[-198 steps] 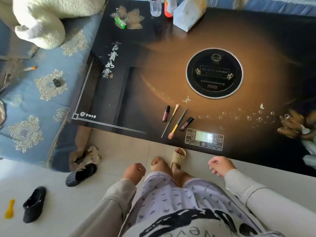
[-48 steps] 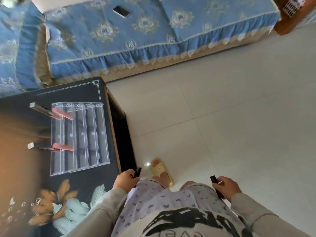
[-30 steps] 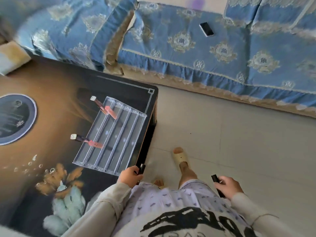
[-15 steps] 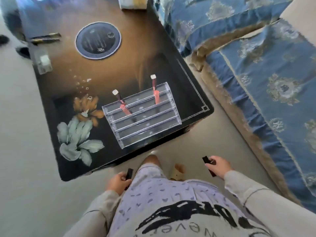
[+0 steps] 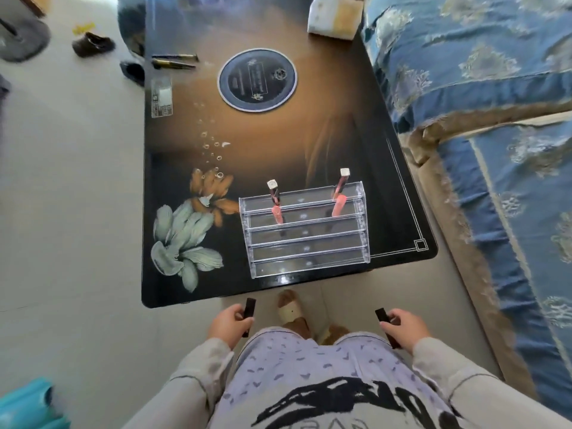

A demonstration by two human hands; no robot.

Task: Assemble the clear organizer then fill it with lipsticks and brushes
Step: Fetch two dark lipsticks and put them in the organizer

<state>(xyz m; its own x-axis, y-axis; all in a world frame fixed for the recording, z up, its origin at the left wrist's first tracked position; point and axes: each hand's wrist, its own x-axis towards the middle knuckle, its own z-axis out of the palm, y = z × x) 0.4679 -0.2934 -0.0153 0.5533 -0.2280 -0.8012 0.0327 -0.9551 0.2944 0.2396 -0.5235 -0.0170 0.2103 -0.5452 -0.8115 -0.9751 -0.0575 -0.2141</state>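
Since the frame half a second earlier, the view has swung round: the table (image 5: 278, 144) now lies square ahead, its near edge level, and both hands have kept their tubes.

On the floor at far left lies a dark shoe (image 5: 93, 43). At the table's far left edge lie two brushes (image 5: 173, 61), side by side, well apart from the organizer.

The left hand (image 5: 227, 324) hangs low beside the thigh, off the table, fingers curled round a black lipstick tube (image 5: 249, 308) whose end stands up above the fist.

The clear organizer (image 5: 306, 261) stands assembled near the table's near right corner, its stepped tiers rising away from the person. The rear tier holds two pink lip glosses: the left gloss (image 5: 275, 202) leaning slightly, the right gloss (image 5: 340, 195) tilted to the right, caps uppermost. The front tiers hold nothing that shows.

The right hand (image 5: 402, 328) is likewise low and off the table, fingers and thumb closed round a second black tube (image 5: 383, 315), which slants up to the left.

A blue patterned sofa (image 5: 464, 63) runs along the right side.
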